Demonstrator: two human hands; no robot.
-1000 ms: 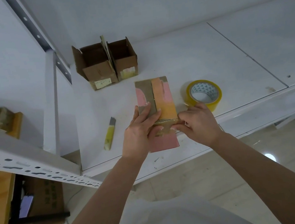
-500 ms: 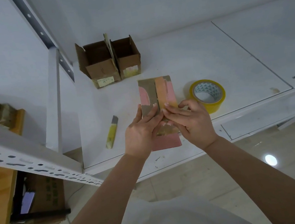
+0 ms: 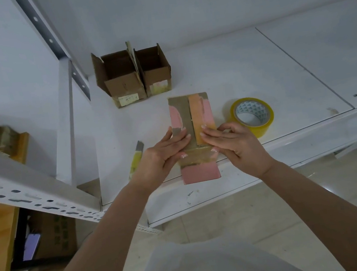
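Setting: storeroom or packing area, not a home.

Evidence:
- White steel rack with slotted upright [image 3: 50, 39] in the upper left of the frame and a punched angle beam [image 3: 32, 198] at left.
- Bare white shelf board [image 3: 243, 62] serves as the work surface.
- Two open brown cardboard boxes [image 3: 124, 83] with paper labels, upper centre.
- Roll of yellow packing tape [image 3: 262, 129], right of centre.
- Yellow utility knife [image 3: 135, 161], left of centre.
- Taped pink and brown cardboard carton [image 3: 201, 173], centre.
- Printed brown cardboard box [image 3: 56, 235] on the beige tiled floor [image 3: 252, 212], lower left.
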